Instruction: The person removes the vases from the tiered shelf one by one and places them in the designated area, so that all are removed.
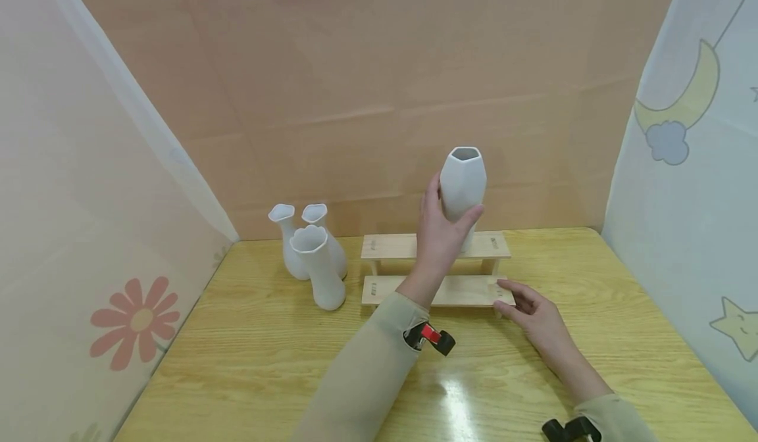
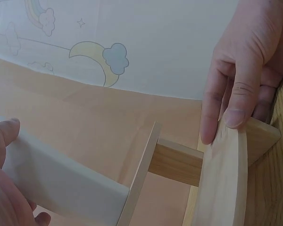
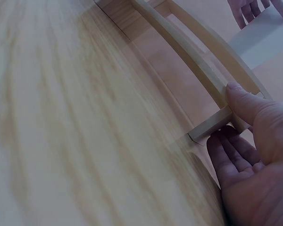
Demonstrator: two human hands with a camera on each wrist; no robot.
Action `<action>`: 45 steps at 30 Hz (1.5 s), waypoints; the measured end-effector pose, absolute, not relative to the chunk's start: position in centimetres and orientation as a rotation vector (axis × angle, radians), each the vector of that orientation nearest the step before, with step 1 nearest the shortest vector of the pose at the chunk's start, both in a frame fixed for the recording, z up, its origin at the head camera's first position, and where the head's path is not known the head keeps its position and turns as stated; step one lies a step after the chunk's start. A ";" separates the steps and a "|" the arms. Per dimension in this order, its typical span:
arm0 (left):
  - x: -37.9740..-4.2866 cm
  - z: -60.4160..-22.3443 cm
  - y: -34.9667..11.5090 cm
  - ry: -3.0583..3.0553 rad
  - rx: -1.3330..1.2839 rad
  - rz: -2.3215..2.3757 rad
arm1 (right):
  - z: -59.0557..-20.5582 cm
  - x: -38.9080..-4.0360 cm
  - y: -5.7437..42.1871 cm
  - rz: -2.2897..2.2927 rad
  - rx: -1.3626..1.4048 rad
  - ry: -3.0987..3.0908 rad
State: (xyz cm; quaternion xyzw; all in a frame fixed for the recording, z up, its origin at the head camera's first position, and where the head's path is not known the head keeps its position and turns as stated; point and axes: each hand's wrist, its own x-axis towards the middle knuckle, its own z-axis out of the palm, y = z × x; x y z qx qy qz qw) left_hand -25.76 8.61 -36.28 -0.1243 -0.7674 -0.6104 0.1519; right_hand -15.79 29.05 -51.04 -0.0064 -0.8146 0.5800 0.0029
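My left hand [image 1: 439,235] grips a white faceted vase [image 1: 463,179] with a five-sided mouth, thumb on its right side and fingers round its left. The vase is upright, its base at the upper board [image 1: 391,247] of a two-tier wooden stand. In the left wrist view the lower end of the vase [image 2: 80,174] meets that board's edge. My right hand [image 1: 537,320] pinches the right end of the stand's lower board [image 1: 458,292] between thumb and fingers. The right wrist view shows the thumb on the board and the other fingers by the stand's leg [image 3: 211,124].
Left of the stand, three white vases stand close together: a fluted one [image 1: 327,277] in front and two narrow-necked ones [image 1: 294,258] behind. All rest on a wood-grain table [image 1: 249,356]. An orange-brown backdrop [image 1: 331,100] rises behind, with pale printed sheets on both sides.
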 end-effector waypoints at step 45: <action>-23.9 -35.6 6.3 -2.103 -0.416 -1.774 | -51.0 -15.9 28.9 1.831 -0.035 -2.561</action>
